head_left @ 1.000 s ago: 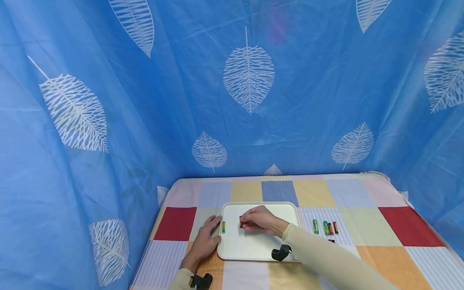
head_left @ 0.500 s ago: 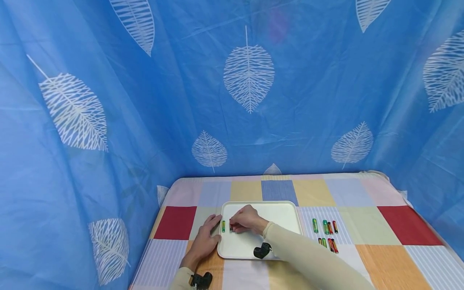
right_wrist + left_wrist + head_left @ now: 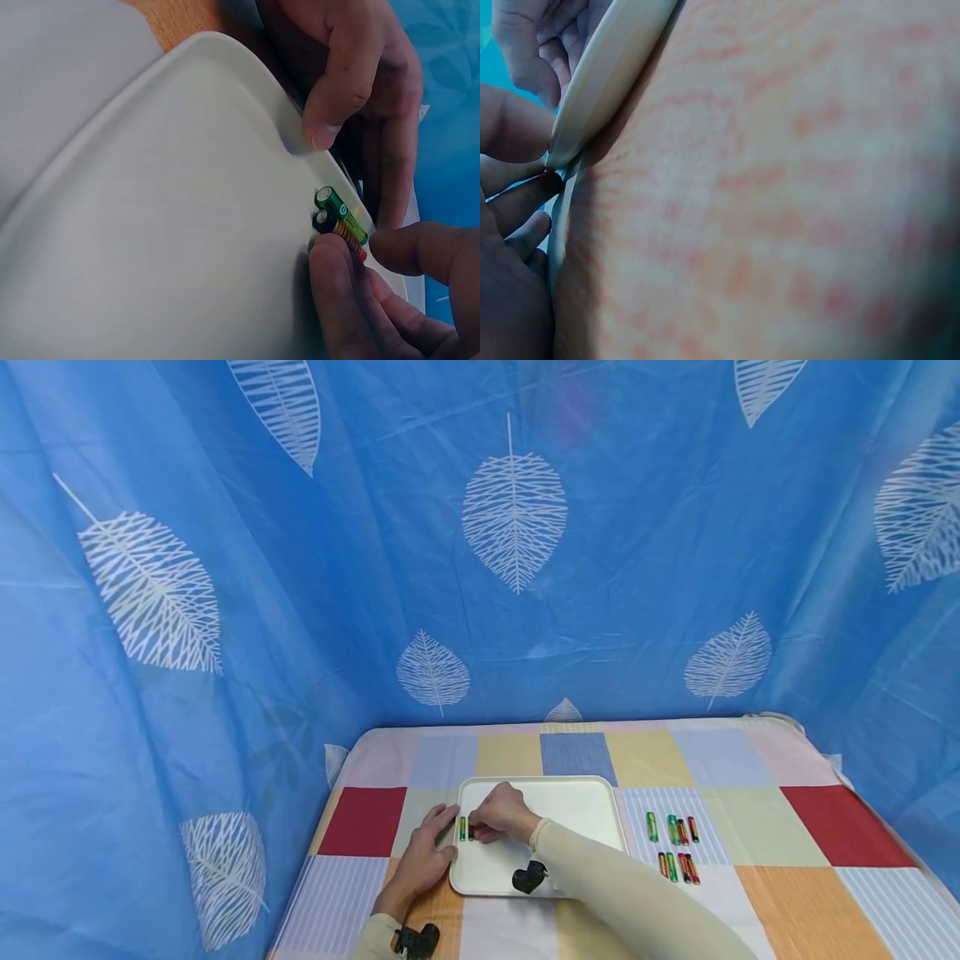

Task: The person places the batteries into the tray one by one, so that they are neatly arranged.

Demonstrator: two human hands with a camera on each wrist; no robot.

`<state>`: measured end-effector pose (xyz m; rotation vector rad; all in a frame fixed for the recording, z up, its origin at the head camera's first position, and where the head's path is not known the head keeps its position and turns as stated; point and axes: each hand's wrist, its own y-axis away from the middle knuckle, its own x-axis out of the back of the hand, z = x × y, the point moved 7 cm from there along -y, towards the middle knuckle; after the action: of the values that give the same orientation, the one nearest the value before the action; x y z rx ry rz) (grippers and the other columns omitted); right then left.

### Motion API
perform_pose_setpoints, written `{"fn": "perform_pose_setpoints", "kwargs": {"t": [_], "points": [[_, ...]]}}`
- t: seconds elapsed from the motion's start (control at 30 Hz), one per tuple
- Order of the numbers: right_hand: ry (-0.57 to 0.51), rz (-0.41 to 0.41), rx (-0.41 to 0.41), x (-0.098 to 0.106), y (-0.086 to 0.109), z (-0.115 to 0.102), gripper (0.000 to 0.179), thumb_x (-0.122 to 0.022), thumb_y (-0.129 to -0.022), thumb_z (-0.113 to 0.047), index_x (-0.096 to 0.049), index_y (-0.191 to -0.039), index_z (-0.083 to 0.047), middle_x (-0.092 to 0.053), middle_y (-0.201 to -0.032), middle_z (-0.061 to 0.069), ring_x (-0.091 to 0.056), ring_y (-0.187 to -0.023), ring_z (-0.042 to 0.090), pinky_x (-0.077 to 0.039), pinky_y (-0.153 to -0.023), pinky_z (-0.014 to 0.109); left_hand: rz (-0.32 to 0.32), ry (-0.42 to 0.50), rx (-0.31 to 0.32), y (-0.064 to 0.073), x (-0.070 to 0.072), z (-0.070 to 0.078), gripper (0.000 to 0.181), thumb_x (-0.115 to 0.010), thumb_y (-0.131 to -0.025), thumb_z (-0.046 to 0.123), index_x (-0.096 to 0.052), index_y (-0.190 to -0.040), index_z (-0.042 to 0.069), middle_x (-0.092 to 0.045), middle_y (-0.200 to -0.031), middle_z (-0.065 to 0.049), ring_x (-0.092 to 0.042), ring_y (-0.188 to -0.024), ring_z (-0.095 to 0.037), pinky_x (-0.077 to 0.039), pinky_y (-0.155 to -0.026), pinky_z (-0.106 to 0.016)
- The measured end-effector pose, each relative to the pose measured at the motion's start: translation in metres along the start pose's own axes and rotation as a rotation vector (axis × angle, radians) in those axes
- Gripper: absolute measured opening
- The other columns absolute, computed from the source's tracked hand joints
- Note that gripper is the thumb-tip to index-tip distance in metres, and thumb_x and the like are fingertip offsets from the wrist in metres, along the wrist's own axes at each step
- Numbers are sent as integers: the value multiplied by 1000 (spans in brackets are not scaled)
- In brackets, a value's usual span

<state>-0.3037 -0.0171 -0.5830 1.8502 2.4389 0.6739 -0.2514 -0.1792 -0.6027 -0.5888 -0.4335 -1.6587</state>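
A cream-white tray lies on the patchwork cloth. My left hand rests along its left side, and the right wrist view shows the thumb on the rim with the other fingers outside it. Inside that edge, a green battery lies on the tray. Just right of it, my right hand pinches a black-and-red battery. In the right wrist view this battery is side by side with the green battery, nearly parallel. The left wrist view catches mostly cloth and the tray's rim.
Right of the tray, several green and red batteries lie on the cloth in two groups, a far one with a green battery and a nearer one with a red battery. A blue leaf-print curtain hangs behind and left of the table.
My right hand has carried the black-and-red battery leftward across the tray until it is close beside the green one. The left hand has stayed at the tray's edge.
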Motion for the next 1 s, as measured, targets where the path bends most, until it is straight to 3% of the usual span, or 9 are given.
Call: {"fn": "perform_pose_setpoints", "kwargs": {"t": [0.4,0.57,0.8,1.0], "points": [[-92,-62,-28,-3,-1,8,11,-73,-90,-1,-78,-84,7,-79,-73,18,-74,-56,13,-66,-60,31,-8,-10,4,-2,-1,-1,71,-65,-92,2,-53,-162,8,-38,-172,-27,-38,-155,-58,-28,-123,-80],[-176,-140,-49,1,-3,15,14,-71,-90,-3,-78,-90,9,-78,-74,13,-74,-59,12,-66,-63,30,-3,-9,0,-1,-1,-2,71,-64,-92,2,-54,-162,8,-38,-172,-27,-38,-155,-57,-28,-123,-80],[-283,-254,-80,15,-1,22,27,-76,-97,-13,-77,-104,13,-79,-80,11,-77,-65,12,-67,-69,29,-3,15,-16,0,-1,-1,71,-62,-92,-2,-52,-162,3,-38,-171,-29,-36,-158,-55,-28,-127,-74],[-290,-287,-112,36,6,31,34,-80,-99,-22,-78,-110,11,-81,-86,12,-79,-72,13,-67,-74,30,1,20,-8,1,-2,-2,71,-63,-92,-1,-53,-162,5,-37,-172,-29,-35,-158,-56,-27,-126,-76]]}}
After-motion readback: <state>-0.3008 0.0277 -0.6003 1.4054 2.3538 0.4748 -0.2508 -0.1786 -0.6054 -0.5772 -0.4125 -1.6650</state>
